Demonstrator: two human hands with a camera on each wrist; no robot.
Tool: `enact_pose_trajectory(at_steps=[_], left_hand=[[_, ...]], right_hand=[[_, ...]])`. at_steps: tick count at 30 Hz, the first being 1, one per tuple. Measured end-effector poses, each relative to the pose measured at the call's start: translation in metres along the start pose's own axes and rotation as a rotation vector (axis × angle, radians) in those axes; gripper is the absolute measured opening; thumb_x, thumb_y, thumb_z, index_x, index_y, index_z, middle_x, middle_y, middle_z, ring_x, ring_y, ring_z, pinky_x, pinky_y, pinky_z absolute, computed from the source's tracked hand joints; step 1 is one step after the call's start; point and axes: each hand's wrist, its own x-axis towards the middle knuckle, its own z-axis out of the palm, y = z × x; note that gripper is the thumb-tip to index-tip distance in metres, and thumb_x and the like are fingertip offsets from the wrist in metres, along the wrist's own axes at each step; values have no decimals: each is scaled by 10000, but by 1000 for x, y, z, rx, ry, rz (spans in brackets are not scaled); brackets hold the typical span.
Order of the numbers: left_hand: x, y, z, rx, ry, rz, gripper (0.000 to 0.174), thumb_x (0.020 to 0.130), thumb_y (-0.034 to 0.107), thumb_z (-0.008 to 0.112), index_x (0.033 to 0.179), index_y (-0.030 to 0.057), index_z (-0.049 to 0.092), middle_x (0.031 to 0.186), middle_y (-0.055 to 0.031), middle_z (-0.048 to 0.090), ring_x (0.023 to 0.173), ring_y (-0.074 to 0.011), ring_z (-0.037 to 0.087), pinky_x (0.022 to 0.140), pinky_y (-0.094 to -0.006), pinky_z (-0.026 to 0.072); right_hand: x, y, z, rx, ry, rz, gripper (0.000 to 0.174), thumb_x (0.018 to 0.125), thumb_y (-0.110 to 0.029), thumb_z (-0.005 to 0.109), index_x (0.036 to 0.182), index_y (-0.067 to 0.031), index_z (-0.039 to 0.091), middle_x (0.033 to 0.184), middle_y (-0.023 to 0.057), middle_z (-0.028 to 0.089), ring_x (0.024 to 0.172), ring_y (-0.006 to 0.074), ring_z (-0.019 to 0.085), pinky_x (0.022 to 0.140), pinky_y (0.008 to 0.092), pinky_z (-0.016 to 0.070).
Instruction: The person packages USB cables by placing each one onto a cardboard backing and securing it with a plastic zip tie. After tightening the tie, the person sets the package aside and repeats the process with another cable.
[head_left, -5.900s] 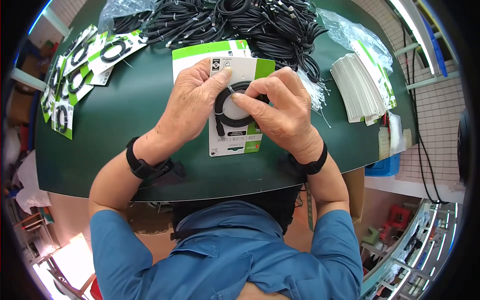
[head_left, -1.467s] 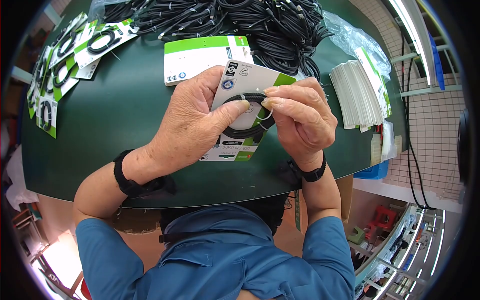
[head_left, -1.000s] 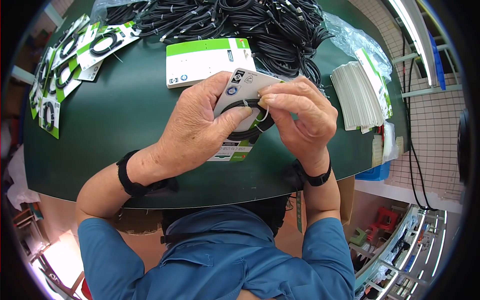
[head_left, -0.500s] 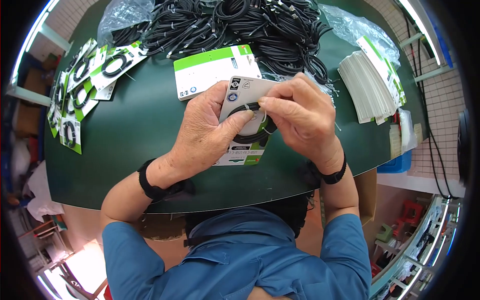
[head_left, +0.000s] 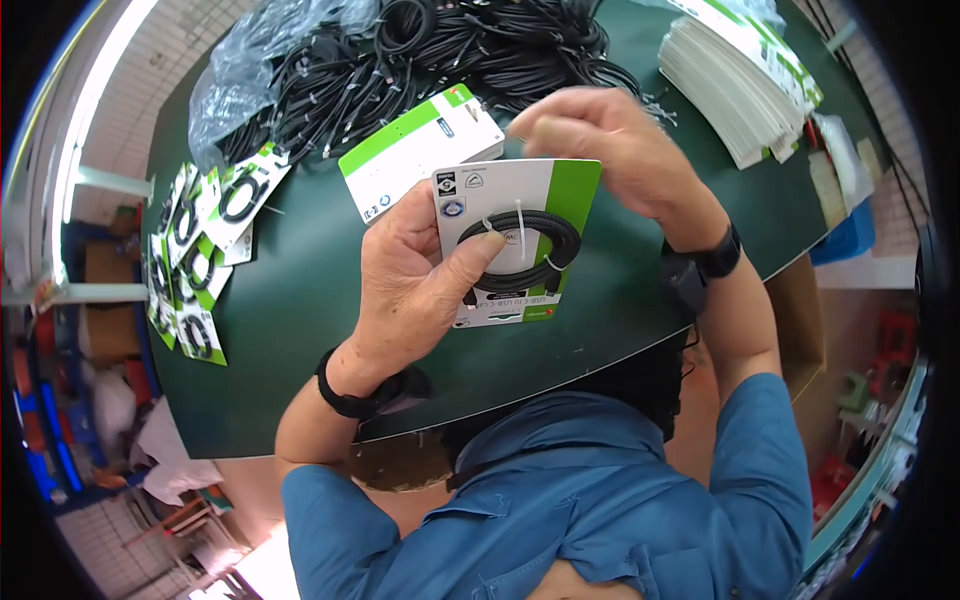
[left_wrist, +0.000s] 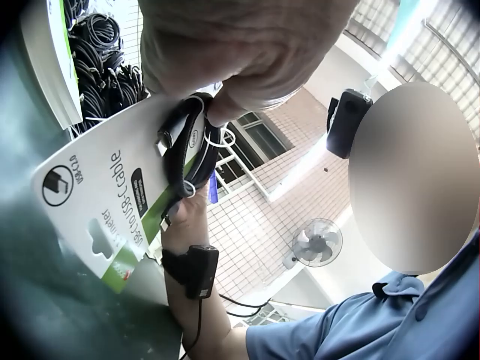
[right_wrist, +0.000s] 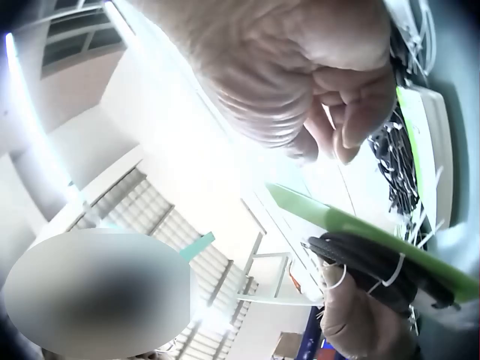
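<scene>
My left hand [head_left: 415, 265] grips a white and green cable card [head_left: 570, 185] by its left side, with the thumb across the front. On the card lies a coiled black USB-C cable [head_left: 570, 240], held by white ties. One white tie tail [head_left: 520, 225] stands up from the coil beside the thumb. The left wrist view shows the printed lower end of the card [left_wrist: 90, 195]. My right hand [head_left: 625, 150] hovers apart from the card, past its upper right corner, fingers loosely bent. In the right wrist view nothing shows between the fingers of this hand [right_wrist: 300, 82].
A stack of blank-backed cards [head_left: 410, 150] lies just beyond the held one. Black cables [head_left: 480, 50] are heaped at the back beside clear plastic bags [head_left: 240, 85]. Finished-looking carded cables [head_left: 205, 240] lie at left, and a tall card stack [head_left: 730, 90] at right.
The right hand has let go at the coil and moved away up and right; the left keeps its grip on the card. The head view has turned, shifting the table within it.
</scene>
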Motion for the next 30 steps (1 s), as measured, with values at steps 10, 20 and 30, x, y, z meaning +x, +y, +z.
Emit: enact_pose_trajectory(at_steps=[10, 20, 30], left_hand=[[-2, -6, -2, 62, -32, 28, 425, 973, 1, 694, 1361, -92, 548, 1205, -155, 706, 1077, -172, 689, 952, -308, 562], [-4, -7, -1, 49, -31, -24, 423, 968, -4, 695, 1353, -94, 546, 1201, -153, 707, 1074, -170, 690, 950, -311, 563], [-7, 2, 10, 52, 79, 3, 448, 906, 13, 776, 1305, -69, 590, 1131, -130, 730, 1007, -155, 708, 897, -301, 582]], right_hand=[[0, 28, 10, 415, -349, 92, 230, 949, -242, 770, 1001, -34, 689, 941, 5, 722, 826, 55, 670, 755, 208, 558], [4, 18, 9, -172, -156, -121, 201, 965, -195, 733, 910, -35, 624, 813, -27, 623, 706, 42, 535, 615, 223, 455], [4, 36, 29, -621, 116, -671, 237, 934, -146, 724, 845, -12, 551, 743, 57, 561, 641, 150, 539, 572, 301, 444]])
